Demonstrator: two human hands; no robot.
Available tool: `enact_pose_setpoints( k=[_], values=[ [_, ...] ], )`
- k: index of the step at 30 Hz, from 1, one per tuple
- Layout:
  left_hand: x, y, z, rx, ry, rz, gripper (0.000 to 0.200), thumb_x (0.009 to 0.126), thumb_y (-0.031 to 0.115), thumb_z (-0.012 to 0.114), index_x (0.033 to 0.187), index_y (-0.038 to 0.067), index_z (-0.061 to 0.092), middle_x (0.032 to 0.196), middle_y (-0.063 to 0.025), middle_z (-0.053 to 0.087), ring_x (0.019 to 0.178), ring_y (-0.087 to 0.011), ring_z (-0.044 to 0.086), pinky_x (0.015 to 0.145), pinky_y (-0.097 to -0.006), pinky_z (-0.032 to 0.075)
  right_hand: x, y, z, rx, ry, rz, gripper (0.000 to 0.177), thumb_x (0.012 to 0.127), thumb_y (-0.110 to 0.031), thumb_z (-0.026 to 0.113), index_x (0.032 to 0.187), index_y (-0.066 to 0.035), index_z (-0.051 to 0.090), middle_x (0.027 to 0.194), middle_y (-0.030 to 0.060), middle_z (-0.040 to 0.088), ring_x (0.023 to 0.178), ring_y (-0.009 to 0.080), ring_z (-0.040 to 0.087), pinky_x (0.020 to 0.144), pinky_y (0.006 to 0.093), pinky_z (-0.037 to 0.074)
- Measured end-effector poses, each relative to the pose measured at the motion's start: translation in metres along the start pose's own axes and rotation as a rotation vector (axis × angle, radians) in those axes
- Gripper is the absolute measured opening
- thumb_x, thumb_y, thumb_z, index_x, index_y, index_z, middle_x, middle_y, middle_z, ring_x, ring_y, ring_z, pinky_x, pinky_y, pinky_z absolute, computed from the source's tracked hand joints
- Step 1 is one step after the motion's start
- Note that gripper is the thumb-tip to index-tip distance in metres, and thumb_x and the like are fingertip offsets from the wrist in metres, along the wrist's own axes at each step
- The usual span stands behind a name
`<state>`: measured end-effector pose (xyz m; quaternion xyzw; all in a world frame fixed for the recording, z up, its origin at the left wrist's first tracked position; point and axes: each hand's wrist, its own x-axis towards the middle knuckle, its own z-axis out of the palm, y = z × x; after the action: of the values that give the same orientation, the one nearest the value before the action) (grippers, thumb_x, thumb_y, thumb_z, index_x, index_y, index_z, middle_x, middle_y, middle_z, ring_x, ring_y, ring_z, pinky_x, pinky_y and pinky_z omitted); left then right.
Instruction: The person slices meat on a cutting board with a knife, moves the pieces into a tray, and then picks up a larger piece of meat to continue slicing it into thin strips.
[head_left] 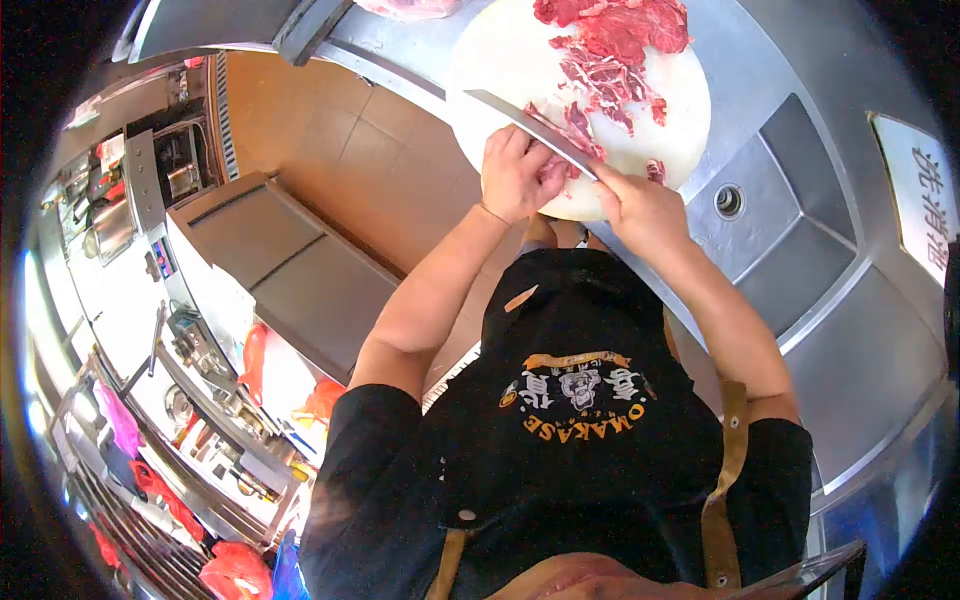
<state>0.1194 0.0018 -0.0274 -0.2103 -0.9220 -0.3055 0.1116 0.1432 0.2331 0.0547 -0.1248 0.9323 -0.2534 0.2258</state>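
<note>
A round white cutting board lies on the steel counter. My right hand is closed around the handle of a knife, whose long blade points up and left over the board. Beside the blade, my left hand has its fingers curled on a piece of raw red meat, partly hidden by the blade and the fingers. Farther up the board sit a larger lump of raw meat and a heap of marbled slices. One small meat scrap rests near the board's right edge.
To the right is a steel sink with a round drain. A white sign hangs on the wall beyond it. A steel cabinet stands on the left over a brown tiled floor. Plastic-wrapped meat shows at the top edge.
</note>
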Motion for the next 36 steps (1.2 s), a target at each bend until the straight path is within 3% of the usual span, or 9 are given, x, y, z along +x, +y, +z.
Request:
enact_pose_setpoints(
  k=[5, 8, 12, 14, 17, 20, 26, 33, 36],
  values=[
    [0.006, 0.002, -0.002, -0.017, 0.033, 0.007, 0.027, 0.068, 0.021, 0.08, 0.095, 0.016, 0.078, 0.11, -0.0088, 0.067, 0.101, -0.0334, 0.062, 0.09, -0.0458, 0.05, -0.053, 0.023, 0.005, 0.061, 0.117, -0.025, 0.04, 0.103, -0.031, 0.06, 0.143, -0.023, 0.062, 0.091, 0.0159, 0.074, 0.079, 0.0381, 0.072, 0.069, 0.0494, 0.057],
    [0.003, -0.001, 0.0, -0.028, 0.009, -0.009, 0.027, 0.068, 0.021, 0.08, 0.095, 0.016, 0.078, 0.11, -0.0084, 0.067, 0.101, -0.0325, 0.062, 0.091, -0.0453, 0.049, -0.043, 0.021, -0.002, 0.031, -0.03, 0.049, 0.041, 0.104, -0.031, 0.059, 0.143, -0.021, 0.062, 0.092, 0.0167, 0.074, 0.079, 0.0387, 0.073, 0.07, 0.0495, 0.057],
    [-0.001, -0.003, -0.003, -0.033, -0.014, -0.006, 0.029, 0.07, 0.021, 0.08, 0.098, 0.014, 0.077, 0.112, -0.0078, 0.068, 0.105, -0.0314, 0.062, 0.093, -0.0448, 0.048, 0.083, 0.0, 0.024, 0.113, 0.051, -0.08, 0.035, 0.103, -0.035, 0.056, 0.132, -0.02, 0.069, 0.1, 0.0236, 0.073, 0.093, 0.0423, 0.072, 0.081, 0.0554, 0.056],
    [0.001, 0.002, -0.006, -0.061, 0.014, 0.013, 0.03, 0.071, 0.022, 0.08, 0.099, 0.013, 0.076, 0.113, -0.0073, 0.068, 0.105, -0.0313, 0.062, 0.094, -0.0445, 0.048, 0.129, 0.001, 0.021, 0.377, 0.173, -0.104, 0.036, 0.103, -0.04, 0.055, 0.129, -0.02, 0.071, 0.106, 0.0194, 0.074, 0.098, 0.0403, 0.071, 0.082, 0.0515, 0.056],
    [-0.003, -0.002, 0.0, -0.037, 0.051, 0.019, 0.031, 0.072, 0.023, 0.081, 0.101, 0.012, 0.075, 0.113, -0.0061, 0.068, 0.105, -0.031, 0.061, 0.094, -0.0446, 0.048, 0.112, -0.015, -0.026, 0.246, 0.242, 0.047, 0.035, 0.105, -0.034, 0.059, 0.131, -0.013, 0.07, 0.108, 0.0181, 0.076, 0.099, 0.0365, 0.073, 0.086, 0.0434, 0.057],
    [-0.006, -0.001, 0.0, -0.05, 0.063, 0.019, 0.032, 0.072, 0.024, 0.081, 0.101, 0.012, 0.075, 0.112, -0.0065, 0.067, 0.106, -0.0314, 0.061, 0.095, -0.0452, 0.047, 0.054, 0.0, -0.027, 0.201, 0.273, -0.052, 0.035, 0.104, -0.034, 0.06, 0.13, -0.013, 0.071, 0.109, 0.0173, 0.076, 0.099, 0.0357, 0.073, 0.086, 0.0431, 0.057],
    [-0.004, 0.0, -0.001, 0.002, 0.059, 0.039, 0.032, 0.072, 0.023, 0.079, 0.102, 0.012, 0.075, 0.109, -0.0078, 0.067, 0.104, -0.0328, 0.06, 0.095, -0.0458, 0.047, -0.053, 0.009, -0.024, 0.014, 0.0, 0.055, 0.034, 0.104, -0.033, 0.06, 0.133, -0.018, 0.069, 0.102, 0.0146, 0.076, 0.089, 0.0353, 0.074, 0.074, 0.045, 0.058],
    [-0.003, -0.003, 0.006, 0.003, 0.054, 0.034, 0.033, 0.069, 0.02, 0.08, 0.101, 0.012, 0.076, 0.109, -0.0083, 0.067, 0.102, -0.0329, 0.061, 0.093, -0.0463, 0.049, 0.002, -0.004, -0.001, -0.017, -0.007, -0.013, 0.039, 0.104, -0.034, 0.058, 0.142, -0.024, 0.063, 0.088, 0.0153, 0.072, 0.082, 0.035, 0.073, 0.069, 0.0486, 0.057],
    [-0.002, 0.003, 0.0, 0.026, 0.013, 0.009, 0.031, 0.067, 0.018, 0.081, 0.097, 0.012, 0.077, 0.107, -0.0085, 0.067, 0.101, -0.0327, 0.061, 0.093, -0.0455, 0.049, -0.015, -0.001, -0.006, -0.034, -0.029, 0.015, 0.041, 0.105, -0.035, 0.058, 0.144, -0.025, 0.061, 0.088, 0.016, 0.073, 0.079, 0.0353, 0.073, 0.066, 0.0506, 0.056]
  ],
)
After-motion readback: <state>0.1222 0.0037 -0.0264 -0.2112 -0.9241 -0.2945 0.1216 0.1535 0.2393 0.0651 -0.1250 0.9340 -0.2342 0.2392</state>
